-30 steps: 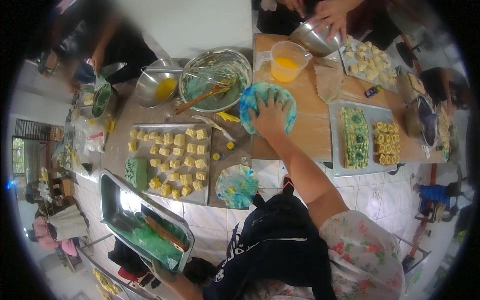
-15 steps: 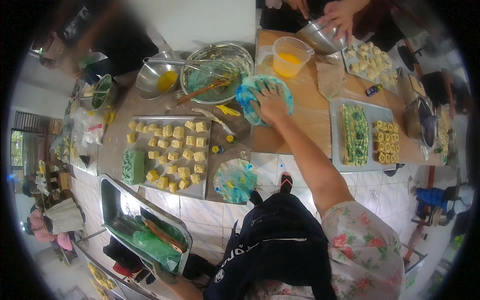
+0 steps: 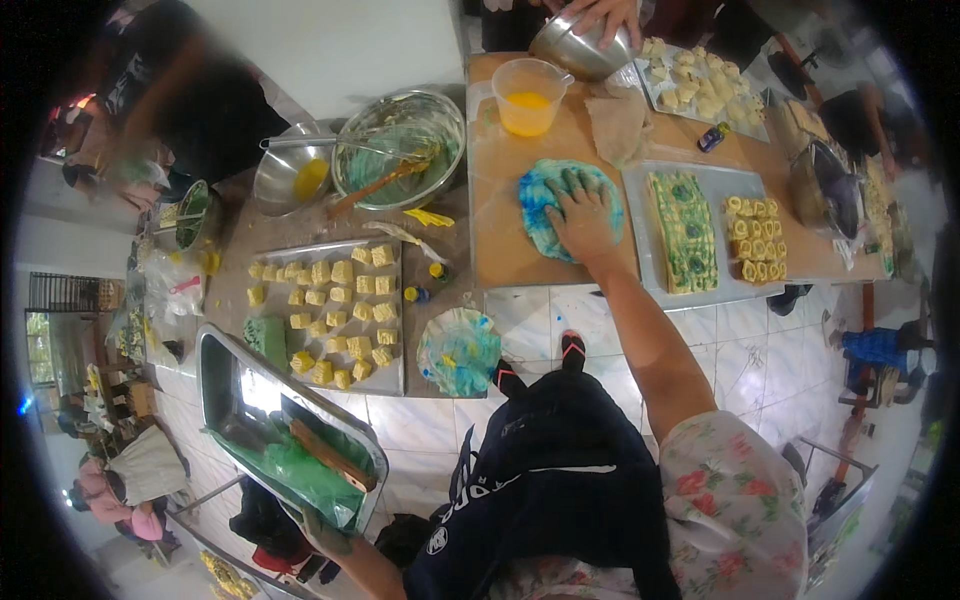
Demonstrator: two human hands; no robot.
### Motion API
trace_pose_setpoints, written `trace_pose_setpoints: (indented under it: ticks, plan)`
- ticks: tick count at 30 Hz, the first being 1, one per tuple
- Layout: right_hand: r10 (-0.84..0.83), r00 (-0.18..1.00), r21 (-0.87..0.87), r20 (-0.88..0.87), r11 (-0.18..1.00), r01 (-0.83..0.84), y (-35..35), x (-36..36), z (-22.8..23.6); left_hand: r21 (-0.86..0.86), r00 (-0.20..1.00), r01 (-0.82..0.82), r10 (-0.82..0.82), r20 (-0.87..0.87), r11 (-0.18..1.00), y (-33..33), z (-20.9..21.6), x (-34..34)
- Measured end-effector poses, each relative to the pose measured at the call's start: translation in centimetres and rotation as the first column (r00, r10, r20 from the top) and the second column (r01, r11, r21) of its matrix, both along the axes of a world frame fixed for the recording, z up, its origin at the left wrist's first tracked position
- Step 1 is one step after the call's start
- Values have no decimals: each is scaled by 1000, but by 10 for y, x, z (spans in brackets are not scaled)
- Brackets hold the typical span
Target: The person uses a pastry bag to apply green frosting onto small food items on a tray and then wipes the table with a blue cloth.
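Observation:
With fingers spread flat, my right hand [image 3: 583,218] presses on a round cloth [image 3: 540,205] stained blue and green. The cloth lies on the brown tabletop [image 3: 500,250], left of a tray with pastries. At lower left my left hand [image 3: 328,538] grips the near rim of a deep metal pan [image 3: 222,385], held tilted beside the table. Inside the pan are green-smeared plastic [image 3: 290,465] and a long brown wooden-looking piece [image 3: 328,455]. A second stained cloth [image 3: 458,350] hangs at the table's front edge.
A tray of yellow cake cubes [image 3: 340,300] and a green block [image 3: 265,342] sit at left. Behind are a smeared bowl with a whisk [image 3: 400,150], a measuring jug [image 3: 527,105] and a smaller bowl [image 3: 292,175]. A decorated cake [image 3: 683,230] and rolls [image 3: 757,240] share a tray. Another person's hand [image 3: 605,18] holds a bowl.
My right hand and the cloth under it have moved right across the brown tabletop, away from the smeared bowl. My left hand keeps hold of the pan. The co-worker's bowl has tipped further.

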State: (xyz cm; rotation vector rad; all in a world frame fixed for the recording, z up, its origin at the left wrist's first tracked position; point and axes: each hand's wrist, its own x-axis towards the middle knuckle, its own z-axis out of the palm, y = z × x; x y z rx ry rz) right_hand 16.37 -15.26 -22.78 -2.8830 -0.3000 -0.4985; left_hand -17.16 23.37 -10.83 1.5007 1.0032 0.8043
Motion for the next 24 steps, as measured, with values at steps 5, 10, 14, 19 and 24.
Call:
trace_pose_setpoints:
  ticks: [5,10,14,19,24]
  plan:
    - [-63,997,-13,-45,998,62,-22,-18,-13,-58,998,24,-20,57,998,7,-2,0]
    - [-148,986,-10,-77,989,148,-15,-53,-13,-97,997,17,-10,71,995,12,-2,-13]
    - [-165,986,8,-22,986,165,-10,-78,-19,-129,997,22,-11,81,991,15,-6,-14]
    - [30,999,88,35,996,-33,25,-112,-3,-159,996,25,-11,91,987,22,-7,-17]
    - [265,951,201,-162,952,-231,63,-125,18,-171,995,33,-17,94,985,27,-7,-19]
